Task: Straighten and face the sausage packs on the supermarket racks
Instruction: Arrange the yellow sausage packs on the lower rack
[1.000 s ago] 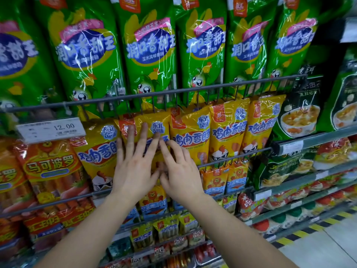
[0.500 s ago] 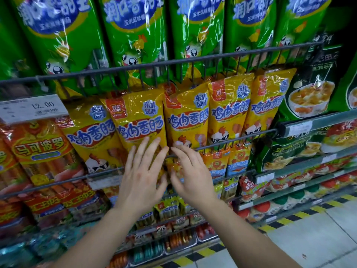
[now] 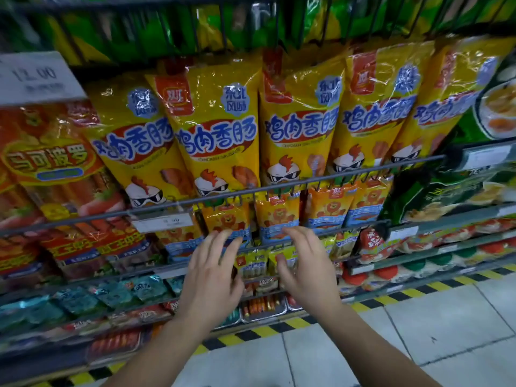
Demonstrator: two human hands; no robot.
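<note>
While tall yellow plastic sausage packs [image 3: 215, 135] stand behind a grey wire rail [image 3: 279, 184], left hand [image 3: 212, 280] and right hand [image 3: 307, 272] before small orange packs [image 3: 277, 216], each grip slack, empty.

The tall yellow plastic-film sausage packs [image 3: 215, 135] are glossy and crinkled, with white glare streaked across their fronts. The small orange plastic sausage packs [image 3: 276, 216] below them shine less. To the left, the red-and-orange film packs with clear windows [image 3: 53, 174] are shiny too, and the sausages show through the plastic. The thin dark grey metal wire rail [image 3: 279, 184] across the yellow row looks smooth, with a dull coated finish. The white paper price card [image 3: 36, 76] is matt. The teal foil-like packets [image 3: 111, 294] low down glint. The pale grey floor tiles [image 3: 446, 325] are smooth with a soft sheen.
</note>
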